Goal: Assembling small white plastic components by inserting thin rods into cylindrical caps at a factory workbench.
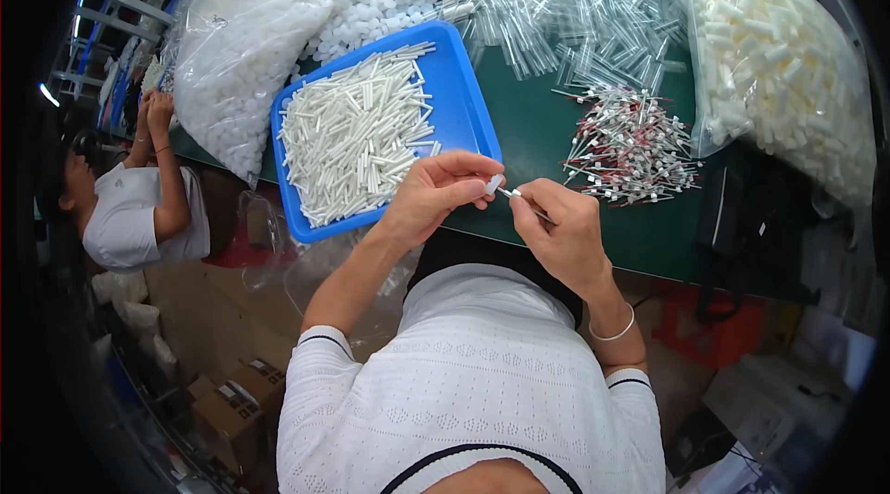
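My left hand (436, 193) is closed in a pinch on a small translucent white plastic cap (495, 183), just right of the blue tray. Facing it, my right hand (564, 225) is closed around a thin wired part with a white connector end (515, 193). The two pieces meet or nearly meet between my fingertips; whether they touch I cannot tell. Beside my left hand the blue tray (477, 114) is heaped with short white rods (357, 133). Beyond my right hand lies a pile of similar wired parts (630, 146), with red and grey leads and white ends.
Clear plastic tubes (584, 12) and white caps (385, 12) cover the back of the green table (519, 105). A bag of white caps (236, 77) bulges at left, a bag of cream foam cylinders (779, 68) at right. Another person (144, 202) sits far left.
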### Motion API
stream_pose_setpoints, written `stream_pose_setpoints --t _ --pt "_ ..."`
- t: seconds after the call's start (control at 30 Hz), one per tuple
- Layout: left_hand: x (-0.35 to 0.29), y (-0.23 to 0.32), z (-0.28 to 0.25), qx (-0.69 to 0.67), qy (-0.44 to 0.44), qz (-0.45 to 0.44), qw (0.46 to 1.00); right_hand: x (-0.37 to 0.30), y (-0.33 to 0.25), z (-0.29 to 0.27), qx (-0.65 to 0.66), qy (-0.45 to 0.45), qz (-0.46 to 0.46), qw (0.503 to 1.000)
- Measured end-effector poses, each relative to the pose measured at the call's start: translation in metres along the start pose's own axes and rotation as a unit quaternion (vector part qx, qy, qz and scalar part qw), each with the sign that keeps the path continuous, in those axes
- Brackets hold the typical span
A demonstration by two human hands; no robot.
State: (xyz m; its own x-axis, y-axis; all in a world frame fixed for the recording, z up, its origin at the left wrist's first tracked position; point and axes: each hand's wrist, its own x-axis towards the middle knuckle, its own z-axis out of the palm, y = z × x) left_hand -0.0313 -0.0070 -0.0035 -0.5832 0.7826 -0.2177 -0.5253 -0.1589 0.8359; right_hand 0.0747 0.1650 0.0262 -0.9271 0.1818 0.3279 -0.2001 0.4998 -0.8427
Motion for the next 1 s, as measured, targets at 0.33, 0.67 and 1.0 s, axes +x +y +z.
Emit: stream_pose_setpoints --t 0.33,0.67,1.0 --pt "-0.002 -0.031 0.013 0.011 0.003 0.169 0.986 -0.009 0.017 0.021 -0.016 0.025 -0.045 0.999" --pt "-0.002 0.020 0.016 0.429 0.003 0.269 0.862 0.014 0.048 0.009 0.297 -0.165 0.075 0.937" --pt "0.116 0.064 -0.114 0.831 0.188 0.248 0.461 0.000 0.044 0.003 0.333 -0.152 0.068 0.928"
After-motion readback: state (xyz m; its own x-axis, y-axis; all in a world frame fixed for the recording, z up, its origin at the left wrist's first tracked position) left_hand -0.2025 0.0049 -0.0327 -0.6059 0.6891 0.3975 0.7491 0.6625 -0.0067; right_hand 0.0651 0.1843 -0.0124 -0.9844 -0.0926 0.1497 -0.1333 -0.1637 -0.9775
